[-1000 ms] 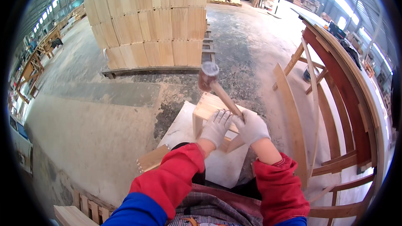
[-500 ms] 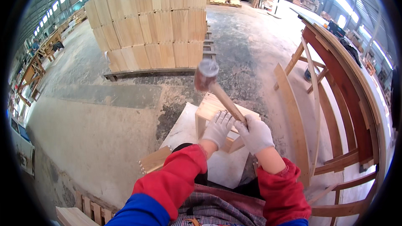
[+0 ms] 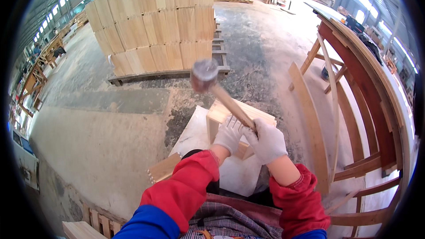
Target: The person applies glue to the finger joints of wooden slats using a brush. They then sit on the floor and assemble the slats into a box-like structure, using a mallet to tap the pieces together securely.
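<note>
A mallet with a dark reddish-brown head capped in pale grey (image 3: 204, 73) is raised above a pale wooden box (image 3: 261, 111), its head blurred by motion. My right hand (image 3: 268, 140), in a white glove, wraps round the wooden handle. The gloved left hand (image 3: 228, 137) grips the box at its near top edge, fingers over the top board and thumb hidden. The box, partly covered by my hands, stands on a whitish board (image 3: 190, 126) between my legs. Left of my knee lies a wooden panel with jointed ends (image 3: 166, 167).
A tall stack of pale wooden boxes (image 3: 155, 26) stands ahead on a pallet (image 3: 150, 76). At the right is a long wooden workbench (image 3: 354, 48), with planks (image 3: 307, 119) leaning beside it. More slatted wood (image 3: 97, 219) lies at the lower left.
The mallet head has swung left and slightly upward. My right hand has tilted with the handle, while the left hand stays on the box.
</note>
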`<state>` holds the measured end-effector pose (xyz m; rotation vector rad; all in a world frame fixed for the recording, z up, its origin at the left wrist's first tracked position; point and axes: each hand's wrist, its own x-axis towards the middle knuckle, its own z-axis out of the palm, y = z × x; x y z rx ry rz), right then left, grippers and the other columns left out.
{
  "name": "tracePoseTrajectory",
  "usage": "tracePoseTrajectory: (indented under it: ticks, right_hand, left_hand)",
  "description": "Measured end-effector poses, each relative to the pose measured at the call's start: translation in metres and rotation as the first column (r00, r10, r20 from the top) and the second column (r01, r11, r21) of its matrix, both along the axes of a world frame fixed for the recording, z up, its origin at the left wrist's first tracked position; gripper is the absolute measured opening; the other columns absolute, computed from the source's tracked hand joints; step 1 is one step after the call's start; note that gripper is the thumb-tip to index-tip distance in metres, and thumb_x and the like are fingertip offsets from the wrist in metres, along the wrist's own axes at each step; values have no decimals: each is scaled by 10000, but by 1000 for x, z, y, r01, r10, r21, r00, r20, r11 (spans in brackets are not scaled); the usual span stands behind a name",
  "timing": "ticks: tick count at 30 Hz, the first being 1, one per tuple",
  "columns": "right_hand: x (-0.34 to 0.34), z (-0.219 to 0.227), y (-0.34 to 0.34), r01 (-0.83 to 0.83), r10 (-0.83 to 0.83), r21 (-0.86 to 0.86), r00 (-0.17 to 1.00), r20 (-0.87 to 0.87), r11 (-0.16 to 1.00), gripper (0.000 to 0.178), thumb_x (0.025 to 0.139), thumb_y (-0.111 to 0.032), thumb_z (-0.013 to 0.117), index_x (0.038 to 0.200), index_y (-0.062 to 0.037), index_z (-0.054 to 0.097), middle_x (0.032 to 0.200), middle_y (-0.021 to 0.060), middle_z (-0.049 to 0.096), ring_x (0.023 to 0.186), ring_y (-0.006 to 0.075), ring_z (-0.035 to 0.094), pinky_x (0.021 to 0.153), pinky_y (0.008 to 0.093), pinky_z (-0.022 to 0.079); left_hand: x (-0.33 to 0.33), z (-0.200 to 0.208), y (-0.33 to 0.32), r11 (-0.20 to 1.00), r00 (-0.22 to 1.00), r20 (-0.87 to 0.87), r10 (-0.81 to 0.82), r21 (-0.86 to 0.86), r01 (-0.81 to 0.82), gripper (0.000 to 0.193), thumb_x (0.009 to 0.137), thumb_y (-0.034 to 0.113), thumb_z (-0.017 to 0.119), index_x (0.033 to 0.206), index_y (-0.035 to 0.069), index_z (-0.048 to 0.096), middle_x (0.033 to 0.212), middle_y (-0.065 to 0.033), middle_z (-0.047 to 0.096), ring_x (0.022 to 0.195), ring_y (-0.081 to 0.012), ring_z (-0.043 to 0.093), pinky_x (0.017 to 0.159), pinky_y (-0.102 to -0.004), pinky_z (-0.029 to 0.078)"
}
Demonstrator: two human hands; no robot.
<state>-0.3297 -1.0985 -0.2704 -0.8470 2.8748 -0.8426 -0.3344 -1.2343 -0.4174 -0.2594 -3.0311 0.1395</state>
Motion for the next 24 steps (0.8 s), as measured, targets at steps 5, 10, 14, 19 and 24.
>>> tracePoseTrajectory:
  ticks: [5, 10, 14, 19, 24]
  right_hand:
    - [1, -57, 6, 44, -34, -188, 998, 58, 981, 348, 851, -400, 535, 933, -65, 588, 788, 211, 627, 749, 404, 611, 661, 456, 492]
    - [-34, -22, 6, 67, -70, 145, 997, 22, 987, 351, 852, -394, 546, 914, -51, 582, 812, 200, 634, 785, 377, 620, 690, 456, 487]
    - [-24, -9, 5, 105, -108, -204, 994, -3, 973, 356, 859, -384, 545, 907, -31, 559, 760, 211, 616, 768, 383, 605, 657, 464, 465]
    - [-27, -67, 6, 135, -132, -122, 991, 35, 983, 332, 861, -363, 547, 926, -37, 569, 770, 214, 616, 775, 386, 608, 663, 454, 470]
    - [-48, -23, 3, 101, -108, 104, 992, 71, 989, 314, 870, -346, 529, 952, -47, 576, 782, 210, 626, 781, 399, 613, 685, 448, 489]
  left_hand:
    - [-2, -1, 8, 984, 987, -163, 2, 174, 27, 469, 853, 212, 451, 1293, 50, 445, 1380, -140, 399, 1310, -277, 327, 1105, -406, 195]
    - [1, 1, -2, 999, 986, -168, -21, 27, 26, 473, 849, 206, 460, 1281, 12, 456, 1386, -145, 389, 1338, -286, 278, 1123, -406, 145]
    - [5, 8, 2, 999, 992, -123, 6, -47, -12, 519, 883, 205, 406, 1376, 61, 328, 1432, -120, 327, 1345, -263, 274, 1124, -397, 141]
    - [0, 26, 8, 998, 995, 94, 23, -65, -17, 538, 883, 200, 405, 1391, 56, 299, 1437, -123, 320, 1351, -265, 260, 1124, -402, 138]
    - [3, 6, 1, 1000, 994, -107, 17, -10, -18, 545, 865, 185, 421, 1379, 42, 310, 1439, -128, 308, 1353, -272, 250, 1128, -400, 130]
